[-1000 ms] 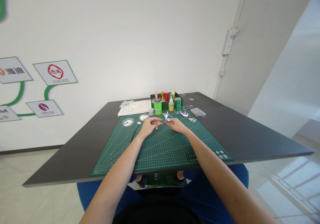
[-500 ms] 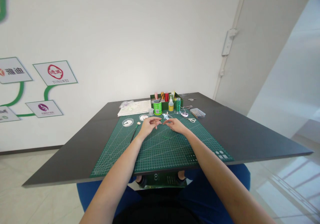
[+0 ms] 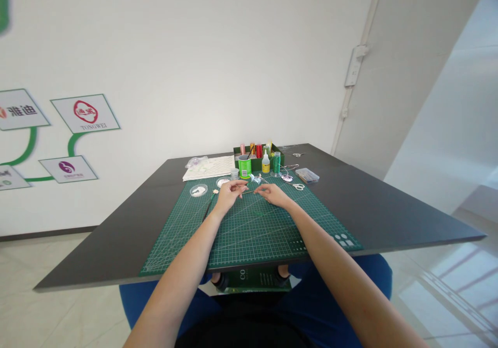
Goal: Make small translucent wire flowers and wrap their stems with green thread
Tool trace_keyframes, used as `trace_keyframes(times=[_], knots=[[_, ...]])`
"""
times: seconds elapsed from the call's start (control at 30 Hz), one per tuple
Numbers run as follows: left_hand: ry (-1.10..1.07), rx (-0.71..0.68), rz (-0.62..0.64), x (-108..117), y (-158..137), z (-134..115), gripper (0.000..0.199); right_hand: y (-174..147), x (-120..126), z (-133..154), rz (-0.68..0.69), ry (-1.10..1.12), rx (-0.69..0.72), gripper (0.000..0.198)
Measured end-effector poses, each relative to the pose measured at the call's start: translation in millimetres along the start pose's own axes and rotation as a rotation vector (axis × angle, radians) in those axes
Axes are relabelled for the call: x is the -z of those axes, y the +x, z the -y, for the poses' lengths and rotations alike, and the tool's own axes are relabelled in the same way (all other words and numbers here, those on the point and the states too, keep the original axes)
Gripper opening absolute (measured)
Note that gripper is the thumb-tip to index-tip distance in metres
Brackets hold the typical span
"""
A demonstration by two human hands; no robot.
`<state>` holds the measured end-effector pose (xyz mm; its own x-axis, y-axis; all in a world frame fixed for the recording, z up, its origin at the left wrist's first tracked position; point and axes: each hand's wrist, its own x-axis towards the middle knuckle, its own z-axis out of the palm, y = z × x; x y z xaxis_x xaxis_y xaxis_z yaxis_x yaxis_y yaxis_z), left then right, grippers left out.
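My left hand [image 3: 230,194] and my right hand [image 3: 273,195] are held close together above the green cutting mat [image 3: 249,234]. Between their fingertips runs a thin, pale strand [image 3: 248,192], too fine to tell whether it is wire or thread. Both hands are closed in a pinch, one at each end of it. Left of my left hand, a thin dark tool with a pale flower-like tip [image 3: 215,192] lies on the mat. Just beyond the fingers is a small light-blue and white piece [image 3: 256,179].
Round dishes [image 3: 198,190] stand at left. Behind are a green can [image 3: 245,167], a glue bottle [image 3: 265,163], a green tube [image 3: 276,163] and a dark box of thread spools [image 3: 235,152]. Small scissors [image 3: 299,186] and a clear case [image 3: 307,176] lie at right; white sheets [image 3: 208,168] lie back left.
My left hand has shifted slightly left and my fingertips are farther apart. More of the thin strand now shows between them. My right hand has hardly moved.
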<state>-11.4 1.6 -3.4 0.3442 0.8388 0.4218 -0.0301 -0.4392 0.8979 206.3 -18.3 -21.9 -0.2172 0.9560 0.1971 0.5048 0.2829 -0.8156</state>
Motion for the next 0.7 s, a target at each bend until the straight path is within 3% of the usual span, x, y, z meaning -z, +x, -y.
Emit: trace_keyframes(times=[0.7], knots=[[0.008, 0.032, -0.166, 7.0, 4.3, 10.1, 0.034, -2.9, 2.0, 5.4, 0.009, -0.037, 0.012, 0.03]])
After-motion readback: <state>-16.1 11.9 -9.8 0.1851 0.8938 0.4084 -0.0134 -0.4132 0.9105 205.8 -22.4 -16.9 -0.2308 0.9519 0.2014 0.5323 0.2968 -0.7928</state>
